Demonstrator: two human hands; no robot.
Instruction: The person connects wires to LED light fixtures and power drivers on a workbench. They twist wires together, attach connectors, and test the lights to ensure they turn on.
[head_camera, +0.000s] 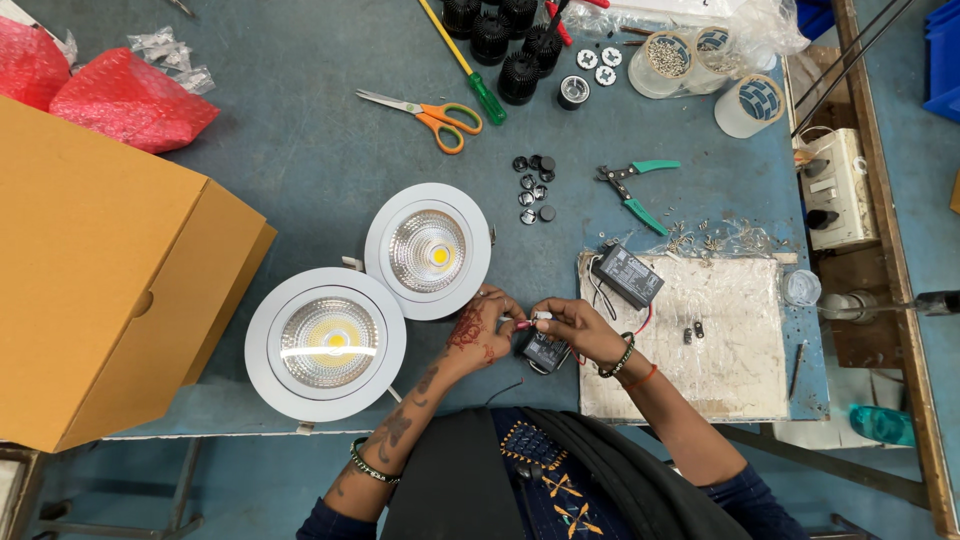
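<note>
Wire connector, small and light, sits pinched between the fingers of both hands, left hand and right hand, above a black driver box at the tabletop edge; thin leads look delicate, best gripped by the plug

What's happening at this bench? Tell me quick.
A person sits at a blue table. The left hand and right hand meet over a small black box, pinching its wire ends together. Two round white lamps lie just left of the hands, a second black box on a white board.
</note>
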